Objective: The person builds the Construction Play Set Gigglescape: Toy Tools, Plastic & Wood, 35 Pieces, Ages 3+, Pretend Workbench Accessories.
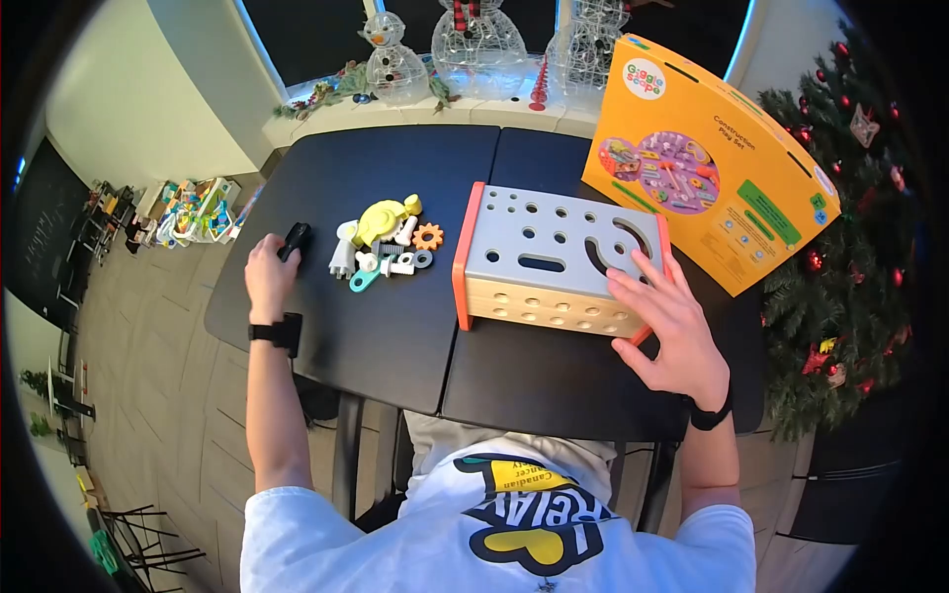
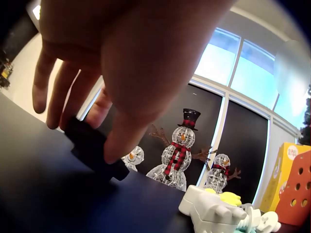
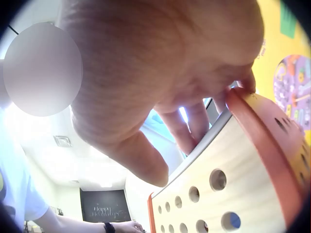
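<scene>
On the left of the black table, my left hand [image 1: 269, 280] pinches a small black object [image 2: 92, 148] between thumb and fingers, close over the tabletop. Its exact kind I cannot tell. My right hand [image 1: 680, 331] rests with extended fingers on the right end of a wooden toy workbench box [image 1: 554, 301] with a grey perforated top and orange-red end panels. In the right wrist view, the thumb [image 3: 146, 167] lies near the top edge of the holed wooden side. Between the hands sits a pile of toy parts, including a yellow helmet-like piece [image 1: 378, 223] and an orange gear [image 1: 428, 236].
Behind the workbench, a yellow construction play set carton [image 1: 692, 158] stands upright. A decorated Christmas tree [image 1: 840, 257] is at the right. Wire snowmen [image 1: 395, 69] line the window ledge. A seam splits the tabletop [image 1: 395, 346] down the middle.
</scene>
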Available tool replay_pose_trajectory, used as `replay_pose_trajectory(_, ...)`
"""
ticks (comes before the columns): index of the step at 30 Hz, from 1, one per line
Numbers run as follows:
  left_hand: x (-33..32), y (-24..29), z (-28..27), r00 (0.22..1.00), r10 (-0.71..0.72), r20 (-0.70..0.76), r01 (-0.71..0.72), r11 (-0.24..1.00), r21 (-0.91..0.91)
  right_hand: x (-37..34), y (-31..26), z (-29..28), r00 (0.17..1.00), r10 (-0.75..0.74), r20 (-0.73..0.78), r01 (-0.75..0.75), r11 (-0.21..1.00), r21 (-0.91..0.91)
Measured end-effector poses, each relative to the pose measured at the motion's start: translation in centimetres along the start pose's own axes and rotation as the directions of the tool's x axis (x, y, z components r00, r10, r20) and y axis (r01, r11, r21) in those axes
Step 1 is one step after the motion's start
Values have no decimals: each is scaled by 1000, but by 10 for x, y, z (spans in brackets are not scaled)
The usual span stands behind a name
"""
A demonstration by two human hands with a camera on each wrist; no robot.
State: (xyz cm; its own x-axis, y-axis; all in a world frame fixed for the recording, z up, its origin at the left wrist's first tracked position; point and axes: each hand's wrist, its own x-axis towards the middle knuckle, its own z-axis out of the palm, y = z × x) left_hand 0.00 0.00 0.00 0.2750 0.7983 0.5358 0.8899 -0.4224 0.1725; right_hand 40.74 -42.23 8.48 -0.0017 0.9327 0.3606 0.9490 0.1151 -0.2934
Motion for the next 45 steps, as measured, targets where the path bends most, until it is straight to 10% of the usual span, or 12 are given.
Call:
replay_pose_trajectory(3, -16, 58, -11, 969, 243, -36, -237, 883, -406, 0, 0, -4, 1000, -11, 13, 11, 1000, 22)
replay_pose_trajectory(8, -30, 111, -11, 795, 594, 128, -527, 779, -339, -7, 13, -8, 995, 66, -73, -54, 986, 155)
replay_pose_trajectory(18, -41, 113, 13, 761, 603, 240, -553, 796, -246, -24, 15, -1, 950, 269, -156, -238, 952, 194)
replay_pose_trajectory(30, -11, 189, -106, 891, 427, 153, -97, 509, -856, -28, 18, -1, 957, 250, -146, -223, 959, 176)
replay_pose_trajectory(45, -25, 367, -127, 526, 850, 25, -503, 334, -797, -29, 25, -1, 961, 218, -167, -194, 970, 149)
